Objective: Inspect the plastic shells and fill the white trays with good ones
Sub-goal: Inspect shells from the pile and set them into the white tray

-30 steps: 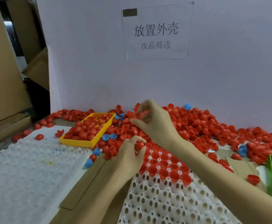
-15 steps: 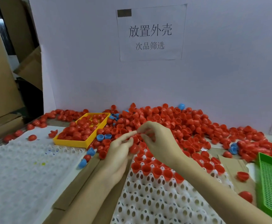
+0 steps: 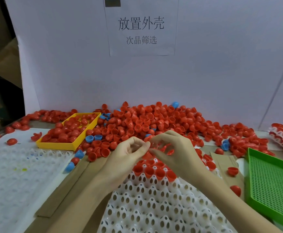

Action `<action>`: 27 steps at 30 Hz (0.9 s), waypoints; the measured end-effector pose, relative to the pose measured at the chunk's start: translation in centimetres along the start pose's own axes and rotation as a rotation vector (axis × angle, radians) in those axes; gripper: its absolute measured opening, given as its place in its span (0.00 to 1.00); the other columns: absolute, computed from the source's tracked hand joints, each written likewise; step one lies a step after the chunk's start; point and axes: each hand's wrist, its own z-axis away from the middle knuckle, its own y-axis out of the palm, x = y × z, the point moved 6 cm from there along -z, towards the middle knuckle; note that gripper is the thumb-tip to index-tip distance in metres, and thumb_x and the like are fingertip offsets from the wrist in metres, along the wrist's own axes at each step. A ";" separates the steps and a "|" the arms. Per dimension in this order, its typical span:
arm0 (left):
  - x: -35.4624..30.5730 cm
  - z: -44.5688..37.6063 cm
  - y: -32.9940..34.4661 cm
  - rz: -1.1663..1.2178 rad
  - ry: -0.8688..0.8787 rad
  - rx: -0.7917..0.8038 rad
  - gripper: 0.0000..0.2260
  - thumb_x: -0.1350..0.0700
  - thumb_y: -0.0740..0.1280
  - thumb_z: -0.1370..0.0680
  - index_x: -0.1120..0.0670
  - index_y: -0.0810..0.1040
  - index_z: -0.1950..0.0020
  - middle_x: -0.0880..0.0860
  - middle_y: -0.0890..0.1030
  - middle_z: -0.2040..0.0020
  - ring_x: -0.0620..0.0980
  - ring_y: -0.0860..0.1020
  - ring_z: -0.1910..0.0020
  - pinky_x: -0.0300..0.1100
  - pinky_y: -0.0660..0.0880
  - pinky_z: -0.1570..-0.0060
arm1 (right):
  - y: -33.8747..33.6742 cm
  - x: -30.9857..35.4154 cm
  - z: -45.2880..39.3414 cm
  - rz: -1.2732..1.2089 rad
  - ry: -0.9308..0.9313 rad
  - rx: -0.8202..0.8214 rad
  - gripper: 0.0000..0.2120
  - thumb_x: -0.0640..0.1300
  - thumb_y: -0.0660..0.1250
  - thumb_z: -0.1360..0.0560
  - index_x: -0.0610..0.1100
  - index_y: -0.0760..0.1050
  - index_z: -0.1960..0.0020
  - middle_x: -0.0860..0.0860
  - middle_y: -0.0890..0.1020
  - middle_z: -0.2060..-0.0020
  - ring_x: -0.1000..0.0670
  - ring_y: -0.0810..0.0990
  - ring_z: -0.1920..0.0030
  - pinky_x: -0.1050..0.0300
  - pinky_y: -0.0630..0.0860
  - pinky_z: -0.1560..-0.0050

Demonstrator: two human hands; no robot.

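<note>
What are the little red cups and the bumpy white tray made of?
Red shells: probably thin, hard plastic, smooth and a bit shiny, with light glinting on them. White tray: looks like moulded plastic, duller and slightly see-through, with holed pockets.

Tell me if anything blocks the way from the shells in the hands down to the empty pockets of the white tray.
Nothing visible does. The left hand and right hand hover with red shells just above the white tray; its filled row sits below them, and open pockets lie nearer the person.

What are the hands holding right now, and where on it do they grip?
Red shells. The right hand has some under its curled fingers; the left hand pinches at one by the fingertips. The exact grip spot cannot be told.
</note>
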 end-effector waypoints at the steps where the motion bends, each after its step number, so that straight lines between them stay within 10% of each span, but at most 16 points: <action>1: -0.3 0.2 0.3 -0.068 0.027 0.006 0.12 0.43 0.72 0.22 0.51 0.83 0.48 0.48 0.86 0.51 0.46 0.84 0.46 0.47 0.78 0.38 | -0.3 -0.1 0.0 0.006 0.009 0.019 0.08 0.47 0.77 0.26 0.51 0.85 0.47 0.57 0.80 0.53 0.57 0.81 0.53 0.66 0.79 0.52; 11: -1.3 1.7 3.3 -0.243 0.129 0.118 0.09 0.57 0.66 0.16 0.61 0.70 0.44 0.38 0.85 0.62 0.34 0.81 0.66 0.27 0.78 0.55 | -2.2 -0.4 1.7 0.099 0.053 0.128 0.05 0.44 0.76 0.25 0.52 0.83 0.51 0.55 0.78 0.52 0.58 0.79 0.54 0.65 0.79 0.51; 16: -1.1 2.0 3.9 -0.187 0.059 0.138 0.13 0.50 0.69 0.19 0.55 0.68 0.45 0.49 0.84 0.55 0.54 0.74 0.58 0.66 0.79 0.41 | -2.5 -0.8 2.8 0.034 0.111 0.127 0.05 0.44 0.77 0.25 0.53 0.84 0.52 0.53 0.80 0.53 0.56 0.81 0.52 0.59 0.80 0.49; 19: -1.1 2.3 4.5 -0.199 0.077 0.237 0.12 0.53 0.68 0.17 0.55 0.66 0.43 0.45 0.85 0.54 0.49 0.79 0.61 0.47 0.81 0.49 | -2.4 -0.8 3.3 0.031 0.105 0.141 0.07 0.43 0.76 0.26 0.52 0.84 0.48 0.53 0.80 0.52 0.56 0.80 0.51 0.59 0.80 0.50; 23: -0.8 2.5 5.3 -0.089 0.076 0.284 0.11 0.65 0.65 0.17 0.59 0.65 0.39 0.59 0.83 0.40 0.52 0.82 0.37 0.38 0.78 0.40 | -1.6 -0.7 3.8 0.133 0.070 0.140 0.10 0.38 0.74 0.24 0.49 0.82 0.47 0.55 0.78 0.52 0.59 0.79 0.54 0.64 0.79 0.50; 27: -1.6 2.0 3.9 -0.088 0.113 0.166 0.15 0.51 0.69 0.18 0.51 0.70 0.35 0.44 0.79 0.31 0.40 0.79 0.34 0.33 0.77 0.41 | -3.1 -1.7 3.8 0.154 0.103 0.056 0.07 0.41 0.76 0.24 0.50 0.83 0.49 0.58 0.80 0.54 0.59 0.81 0.57 0.63 0.80 0.51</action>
